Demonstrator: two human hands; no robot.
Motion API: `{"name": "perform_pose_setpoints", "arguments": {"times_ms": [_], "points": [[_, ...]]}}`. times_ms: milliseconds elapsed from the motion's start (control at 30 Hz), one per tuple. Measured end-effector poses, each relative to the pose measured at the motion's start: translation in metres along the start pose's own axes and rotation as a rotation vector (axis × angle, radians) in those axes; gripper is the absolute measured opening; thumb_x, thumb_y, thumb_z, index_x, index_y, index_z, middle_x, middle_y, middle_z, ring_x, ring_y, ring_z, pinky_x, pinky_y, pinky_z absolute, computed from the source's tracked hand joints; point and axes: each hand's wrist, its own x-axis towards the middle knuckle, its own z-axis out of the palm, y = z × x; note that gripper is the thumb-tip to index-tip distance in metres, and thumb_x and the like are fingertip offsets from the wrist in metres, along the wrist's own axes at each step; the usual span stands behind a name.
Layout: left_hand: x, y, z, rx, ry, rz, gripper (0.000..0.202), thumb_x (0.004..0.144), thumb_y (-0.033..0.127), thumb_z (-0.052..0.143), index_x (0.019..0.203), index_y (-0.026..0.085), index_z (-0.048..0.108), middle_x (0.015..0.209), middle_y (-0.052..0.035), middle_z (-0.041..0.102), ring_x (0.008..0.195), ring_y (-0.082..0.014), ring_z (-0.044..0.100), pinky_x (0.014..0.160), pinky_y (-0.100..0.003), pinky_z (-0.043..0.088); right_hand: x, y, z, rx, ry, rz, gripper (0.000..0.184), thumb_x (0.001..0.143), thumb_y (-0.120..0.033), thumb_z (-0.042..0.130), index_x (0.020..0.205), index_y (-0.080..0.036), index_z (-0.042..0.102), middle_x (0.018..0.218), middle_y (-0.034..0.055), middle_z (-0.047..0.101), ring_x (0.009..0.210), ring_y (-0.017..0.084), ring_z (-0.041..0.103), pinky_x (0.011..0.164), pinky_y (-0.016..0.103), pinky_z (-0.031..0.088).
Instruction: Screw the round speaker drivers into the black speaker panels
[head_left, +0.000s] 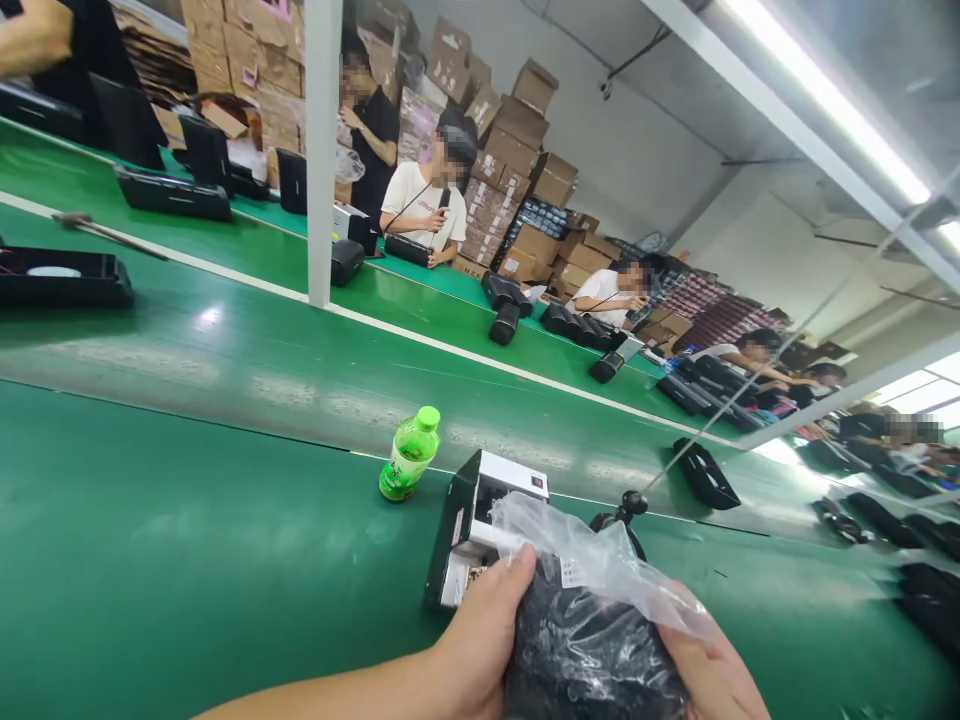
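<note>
Between my two hands is a clear plastic bag (pixel 592 640) filled with small black pieces too fine to name; a white label shows near its top. My left hand (pixel 487 620) grips the bag's left side, thumb on top. On the opposite side, my right hand (pixel 709 650) is closed round the edge, its fingers partly hidden by the plastic. The loose, crumpled mouth of the bag points away from me. Right behind it stands a black and white machine (pixel 480 500) with a red switch, partly covered by the bag and my left hand.
A green-capped drink bottle (pixel 410 455) stands on the green bench (pixel 187 540), left of the machine. Beyond runs a green conveyor (pixel 525 400) carrying black speaker-like housings (pixel 705 473). A white post (pixel 319 150) rises there. Several people sit across the line, before stacked cartons (pixel 502 160).
</note>
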Motion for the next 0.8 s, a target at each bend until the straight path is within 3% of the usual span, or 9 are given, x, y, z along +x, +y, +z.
{"name": "perform_pose_setpoints", "arguments": {"times_ms": [100, 267, 367, 533, 700, 800], "points": [[0.010, -0.003, 0.001, -0.027, 0.000, 0.013, 0.059, 0.101, 0.066, 0.075, 0.126, 0.013, 0.082, 0.131, -0.0195, 0.085, 0.140, -0.0365, 0.073, 0.130, -0.051, 0.048, 0.010, -0.005, 0.002, -0.013, -0.008, -0.035, 0.051, 0.084, -0.055, 0.091, 0.124, -0.023, 0.084, 0.098, 0.0152, 0.088, 0.073, 0.036, 0.082, 0.070, 0.049, 0.072], [0.025, -0.010, 0.000, -0.100, -0.097, -0.030, 0.074, 0.092, 0.080, 0.076, 0.123, 0.013, 0.084, 0.137, -0.0220, 0.082, 0.147, -0.0417, 0.068, 0.133, -0.059, 0.045, 0.015, -0.024, 0.016, -0.055, -0.037, -0.055, 0.046, 0.085, -0.057, 0.090, 0.119, -0.026, 0.086, 0.096, 0.0141, 0.087, 0.082, 0.039, 0.082, 0.077, 0.053, 0.071], [0.029, -0.013, 0.003, -0.161, -0.122, -0.055, 0.077, 0.094, 0.081, 0.072, 0.127, 0.012, 0.083, 0.139, -0.0229, 0.081, 0.149, -0.0430, 0.066, 0.133, -0.062, 0.045, 0.017, -0.027, 0.027, -0.084, 0.032, -0.114, 0.046, 0.083, -0.056, 0.093, 0.119, -0.027, 0.087, 0.097, 0.0126, 0.087, 0.088, 0.038, 0.082, 0.082, 0.051, 0.070], [0.029, -0.011, 0.005, -0.166, -0.100, -0.029, 0.072, 0.099, 0.076, 0.069, 0.126, 0.011, 0.083, 0.135, -0.0225, 0.083, 0.145, -0.0412, 0.069, 0.134, -0.060, 0.044, 0.021, -0.020, 0.048, -0.093, 0.188, -0.287, 0.038, 0.092, -0.061, 0.084, 0.108, -0.027, 0.088, 0.102, 0.0134, 0.087, 0.097, 0.038, 0.081, 0.087, 0.051, 0.069], [0.028, -0.009, 0.003, -0.130, -0.031, 0.004, 0.071, 0.101, 0.073, 0.069, 0.125, 0.007, 0.083, 0.130, -0.0242, 0.084, 0.140, -0.0406, 0.073, 0.133, -0.058, 0.046, 0.020, -0.021, 0.054, 0.015, 0.103, -0.217, 0.034, 0.090, -0.056, 0.087, 0.108, -0.027, 0.084, 0.099, 0.0114, 0.086, 0.088, 0.035, 0.082, 0.083, 0.050, 0.070], [0.027, -0.008, 0.002, -0.143, -0.037, -0.009, 0.074, 0.098, 0.075, 0.071, 0.127, 0.007, 0.083, 0.130, -0.0246, 0.084, 0.141, -0.0410, 0.072, 0.133, -0.057, 0.046, 0.019, -0.025, 0.054, -0.013, 0.137, -0.252, 0.038, 0.085, -0.056, 0.091, 0.105, -0.024, 0.085, 0.101, 0.0130, 0.086, 0.086, 0.034, 0.081, 0.077, 0.046, 0.070]]}}
